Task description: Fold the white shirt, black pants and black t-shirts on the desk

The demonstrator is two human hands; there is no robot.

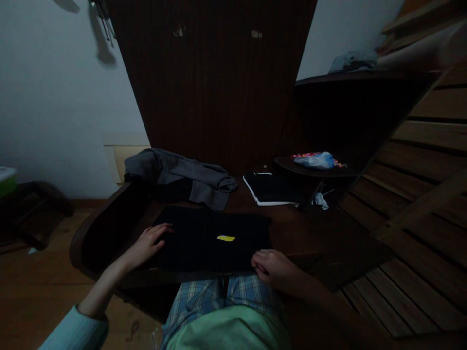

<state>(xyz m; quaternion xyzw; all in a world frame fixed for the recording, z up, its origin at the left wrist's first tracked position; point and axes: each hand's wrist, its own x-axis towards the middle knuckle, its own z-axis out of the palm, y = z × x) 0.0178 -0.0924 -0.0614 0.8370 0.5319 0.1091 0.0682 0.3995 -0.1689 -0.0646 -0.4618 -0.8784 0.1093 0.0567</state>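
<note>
A black cloth (189,243), perhaps a folded garment, lies flat on the dark wooden desk (292,233) in front of me. A small yellow and white piece (226,238) shows on its upper face. My left hand (151,243) rests on the cloth's left part, palm down with the fingers stretched out. At the near right corner, my right hand (270,265) is closed, its fingers curled at the cloth's edge. The dim light hides the cloth's folds.
Behind the cloth lies a crumpled grey garment (182,172). Farther right is a folded black item with a white edge (270,189). A small shelf (288,165) bears a blue and white plastic bag (315,159). Wooden slats (419,194) stand at the right.
</note>
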